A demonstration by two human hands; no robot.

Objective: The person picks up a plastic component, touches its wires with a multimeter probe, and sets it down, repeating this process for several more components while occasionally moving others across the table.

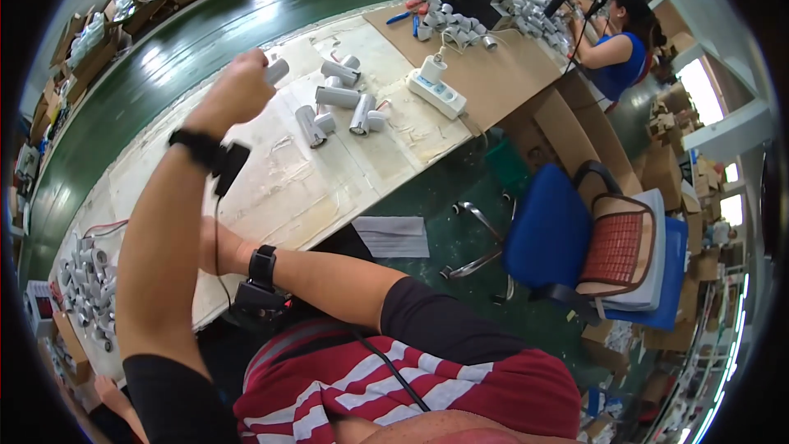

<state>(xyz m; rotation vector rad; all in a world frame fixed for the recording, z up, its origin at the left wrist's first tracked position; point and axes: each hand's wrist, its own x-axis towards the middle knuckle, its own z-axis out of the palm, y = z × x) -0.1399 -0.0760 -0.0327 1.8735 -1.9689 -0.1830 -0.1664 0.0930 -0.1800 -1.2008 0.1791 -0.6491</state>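
Observation:
My left hand (234,94) is stretched out over the far part of the white-topped table (283,197), its fingers closed round a short white cylindrical housing (278,71). Just to its right lie several similar white cylinders with side pieces, among them one lying crosswise (338,97) and one with a dark open end (311,127). My right hand (215,245) is low over the near part of the table. The left forearm covers most of it, so its fingers are hidden.
A pile of white cylinders (89,288) covers the table's left end. Brown board at the right bears a white power strip (436,94), pliers (398,17) and more cylinders. A blue chair (546,234) stands right. A co-worker (616,53) sits far right; another person's hand (111,395) shows lower left.

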